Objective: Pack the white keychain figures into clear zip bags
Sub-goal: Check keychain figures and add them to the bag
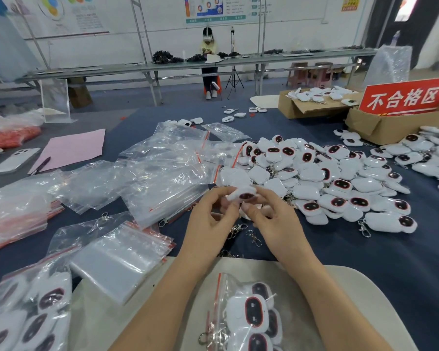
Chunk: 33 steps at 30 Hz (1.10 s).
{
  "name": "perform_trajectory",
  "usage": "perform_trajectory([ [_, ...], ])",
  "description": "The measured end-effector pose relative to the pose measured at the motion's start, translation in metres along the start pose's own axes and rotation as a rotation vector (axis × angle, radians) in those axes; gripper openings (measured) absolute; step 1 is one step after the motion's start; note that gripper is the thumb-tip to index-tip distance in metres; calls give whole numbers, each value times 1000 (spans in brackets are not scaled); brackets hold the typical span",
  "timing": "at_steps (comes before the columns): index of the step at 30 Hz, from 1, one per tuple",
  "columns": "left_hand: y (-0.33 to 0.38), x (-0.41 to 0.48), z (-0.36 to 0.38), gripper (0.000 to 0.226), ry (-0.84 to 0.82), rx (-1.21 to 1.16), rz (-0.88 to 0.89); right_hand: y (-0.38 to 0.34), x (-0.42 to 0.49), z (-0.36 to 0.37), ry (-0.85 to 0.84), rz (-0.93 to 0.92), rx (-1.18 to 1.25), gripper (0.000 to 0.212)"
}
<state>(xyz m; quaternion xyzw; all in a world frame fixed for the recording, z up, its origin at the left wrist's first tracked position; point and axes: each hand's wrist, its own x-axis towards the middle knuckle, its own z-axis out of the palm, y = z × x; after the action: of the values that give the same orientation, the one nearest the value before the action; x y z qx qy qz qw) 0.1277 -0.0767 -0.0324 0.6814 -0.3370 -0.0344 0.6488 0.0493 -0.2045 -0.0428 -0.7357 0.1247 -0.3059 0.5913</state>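
- The left hand [208, 221] and the right hand [274, 224] meet over the middle of the dark blue counter [365, 262]. Both pinch one white keychain figure [241, 194] between curled fingertips, its dark oval face turned up.
- Loose metal clasps [238, 229] lie on the counter just under the hands.
- A heap of loose figures [327, 173] spreads from just beyond the hands toward the right edge.
- Empty clear zip bags [162, 171] lie crumpled to the left, with a flat stack of bags [122, 264] nearer the front edge.
- One filled bag [249, 315] rests at the near edge between the forearms, and more packed bags [28, 312] fill the near-left corner.
- Cardboard boxes [380, 127] carrying a red sign [403, 98] sit at the far right.
- A pink sheet [71, 148], a pen [40, 165] and a phone [14, 160] lie by the left edge.
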Motion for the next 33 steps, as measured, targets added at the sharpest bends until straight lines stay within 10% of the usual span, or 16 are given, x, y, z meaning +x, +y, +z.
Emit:
perform_trajectory([
  [33, 1, 2, -1, 43, -79, -7, -117, -6, -2, -6, -120, 174, 333, 37],
])
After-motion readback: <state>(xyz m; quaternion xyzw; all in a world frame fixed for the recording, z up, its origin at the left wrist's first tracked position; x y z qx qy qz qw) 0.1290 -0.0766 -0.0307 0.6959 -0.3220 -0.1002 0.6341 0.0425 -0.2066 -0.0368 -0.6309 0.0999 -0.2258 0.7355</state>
